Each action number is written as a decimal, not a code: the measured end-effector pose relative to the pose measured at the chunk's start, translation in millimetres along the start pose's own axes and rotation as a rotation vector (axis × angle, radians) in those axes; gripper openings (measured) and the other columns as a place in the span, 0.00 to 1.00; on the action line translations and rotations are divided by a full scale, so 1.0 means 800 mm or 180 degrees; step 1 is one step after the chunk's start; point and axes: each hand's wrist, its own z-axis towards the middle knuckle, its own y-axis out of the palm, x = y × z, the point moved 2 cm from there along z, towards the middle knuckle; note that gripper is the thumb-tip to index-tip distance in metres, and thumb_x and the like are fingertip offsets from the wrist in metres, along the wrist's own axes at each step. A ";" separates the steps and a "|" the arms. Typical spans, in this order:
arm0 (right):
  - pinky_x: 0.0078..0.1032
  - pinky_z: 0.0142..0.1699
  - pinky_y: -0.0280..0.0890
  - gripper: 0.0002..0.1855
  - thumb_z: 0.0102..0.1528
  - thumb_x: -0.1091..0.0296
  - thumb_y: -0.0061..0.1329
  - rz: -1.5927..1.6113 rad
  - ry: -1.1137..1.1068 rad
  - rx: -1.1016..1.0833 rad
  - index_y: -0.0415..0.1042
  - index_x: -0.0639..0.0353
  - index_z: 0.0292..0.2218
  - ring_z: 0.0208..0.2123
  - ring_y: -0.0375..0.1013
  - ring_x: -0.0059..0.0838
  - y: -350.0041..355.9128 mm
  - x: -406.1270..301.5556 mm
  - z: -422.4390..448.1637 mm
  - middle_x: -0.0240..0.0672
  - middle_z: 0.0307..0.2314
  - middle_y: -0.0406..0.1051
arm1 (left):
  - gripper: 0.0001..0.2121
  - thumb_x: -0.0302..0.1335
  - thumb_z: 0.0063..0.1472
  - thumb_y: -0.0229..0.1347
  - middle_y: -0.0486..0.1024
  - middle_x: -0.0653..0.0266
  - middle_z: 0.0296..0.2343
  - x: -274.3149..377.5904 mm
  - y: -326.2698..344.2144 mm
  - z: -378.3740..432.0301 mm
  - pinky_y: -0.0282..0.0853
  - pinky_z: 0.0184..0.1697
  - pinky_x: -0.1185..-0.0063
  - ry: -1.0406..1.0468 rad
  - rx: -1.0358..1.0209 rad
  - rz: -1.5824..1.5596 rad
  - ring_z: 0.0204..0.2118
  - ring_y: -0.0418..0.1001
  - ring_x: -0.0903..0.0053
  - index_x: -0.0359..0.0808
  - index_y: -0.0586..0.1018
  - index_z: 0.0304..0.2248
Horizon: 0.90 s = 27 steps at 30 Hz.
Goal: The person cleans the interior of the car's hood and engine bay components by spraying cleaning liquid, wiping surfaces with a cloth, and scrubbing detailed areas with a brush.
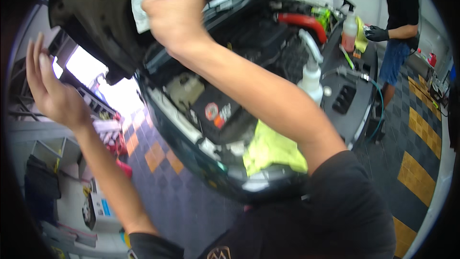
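Observation:
My right hand (178, 9) is raised at the top, closed on a whitish cloth (141, 1) beside the underside of a car's raised hood (104, 10). On the left my left hand (59, 90) is lifted with its fingers apart and nothing in it. Below my right arm lies the car's engine bay (248, 46), with a red hose (303, 23) at its far side. A yellow-green cloth (273, 151) drapes over the front edge of the bay. A white spray bottle (311, 79) stands partly behind my right forearm.
On the dark fender cover (334, 115) stand a clear spray bottle with pinkish liquid (349, 32), a small brush (346, 57) and an air tool with a blue-green hose (379, 97). A person with black gloves (377, 33) stands beyond it. A white box (102, 207) lies lower left.

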 end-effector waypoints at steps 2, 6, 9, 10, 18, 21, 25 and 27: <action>0.23 0.36 0.69 0.14 0.51 0.80 0.50 0.0492 0.0207 -0.0464 0.74 0.74 0.40 0.31 0.72 0.18 -0.099 -0.026 -0.066 0.35 0.29 0.75 | 0.16 0.24 0.70 0.46 0.76 0.54 0.51 0.020 -0.001 -0.123 0.64 0.60 0.74 -0.0523 -0.0270 -0.0585 0.52 0.74 0.73 0.26 0.75 0.53; 0.24 0.51 0.71 0.22 0.54 0.79 0.51 -0.0385 0.1348 -0.0414 0.67 0.72 0.50 0.45 0.75 0.26 -0.270 -0.114 -0.203 0.39 0.43 0.73 | 0.14 0.27 0.67 0.52 0.80 0.60 0.43 0.105 -0.031 -0.350 0.70 0.52 0.76 -0.2413 -0.2439 -0.0575 0.46 0.76 0.76 0.31 0.79 0.49; 0.22 0.54 0.67 0.22 0.53 0.86 0.45 -0.0592 0.1764 0.0377 0.67 0.72 0.51 0.47 0.74 0.24 -0.368 -0.159 -0.268 0.39 0.45 0.73 | 0.23 0.36 0.67 0.55 0.77 0.55 0.47 0.157 -0.012 -0.454 0.70 0.51 0.76 -0.3565 -0.3977 -0.0593 0.47 0.76 0.71 0.30 0.72 0.57; 0.19 0.52 0.67 0.21 0.54 0.86 0.45 -0.0673 0.1771 0.0686 0.67 0.70 0.50 0.44 0.74 0.21 -0.374 -0.172 -0.278 0.36 0.43 0.73 | 0.29 0.42 0.66 0.55 0.75 0.50 0.47 0.164 -0.006 -0.488 0.69 0.52 0.71 -0.2766 -0.4273 -0.0249 0.49 0.75 0.62 0.28 0.70 0.58; 0.17 0.49 0.66 0.17 0.56 0.86 0.45 -0.0430 0.1596 0.0956 0.68 0.65 0.47 0.39 0.72 0.16 -0.448 -0.166 -0.299 0.28 0.37 0.70 | 0.38 0.52 0.58 0.61 0.71 0.49 0.47 0.170 0.111 -0.485 0.65 0.55 0.64 -0.2179 -0.4777 0.0654 0.52 0.68 0.56 0.29 0.71 0.57; 0.18 0.49 0.66 0.16 0.56 0.86 0.44 -0.0592 0.1622 0.1118 0.67 0.65 0.47 0.39 0.72 0.16 -0.450 -0.170 -0.282 0.28 0.37 0.70 | 0.37 0.51 0.55 0.63 0.69 0.51 0.47 0.182 0.143 -0.491 0.61 0.55 0.64 -0.1659 -0.3840 0.0424 0.51 0.67 0.57 0.28 0.73 0.54; 0.19 0.50 0.66 0.15 0.57 0.84 0.44 -0.0434 0.1682 0.1144 0.67 0.65 0.46 0.41 0.72 0.17 -0.473 -0.149 -0.274 0.29 0.38 0.71 | 0.28 0.43 0.55 0.64 0.74 0.51 0.43 0.189 0.175 -0.497 0.60 0.56 0.65 -0.1407 -0.4295 -0.0126 0.50 0.69 0.57 0.29 0.76 0.47; 0.21 0.51 0.66 0.16 0.57 0.83 0.44 -0.0382 0.1791 0.1054 0.67 0.66 0.48 0.42 0.72 0.19 -0.482 -0.137 -0.274 0.31 0.40 0.72 | 0.16 0.33 0.57 0.61 0.77 0.51 0.36 0.189 0.176 -0.487 0.65 0.52 0.65 -0.1387 -0.4617 -0.0385 0.45 0.73 0.56 0.28 0.79 0.39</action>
